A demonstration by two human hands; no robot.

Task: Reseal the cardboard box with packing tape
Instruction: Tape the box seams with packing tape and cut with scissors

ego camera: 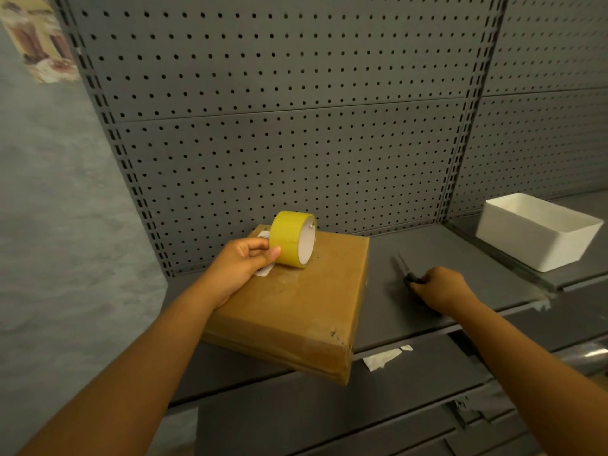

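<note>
The box (296,301) lies on the shelf (427,264), overhanging its front edge; the tape (293,238) is pinched above it by the left hand (240,268); scissors (406,269) are gripped by the right hand (439,287); the box could be tipped off by pressing near that edge.

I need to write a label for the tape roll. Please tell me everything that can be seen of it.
The tape roll is yellow, glossy like plastic, wound on a white core. It stands on its edge on the top of the box, near the far left corner, with its open side facing right. The left hand holds it, thumb on the outer winding. No loose end of tape can be seen.
</note>
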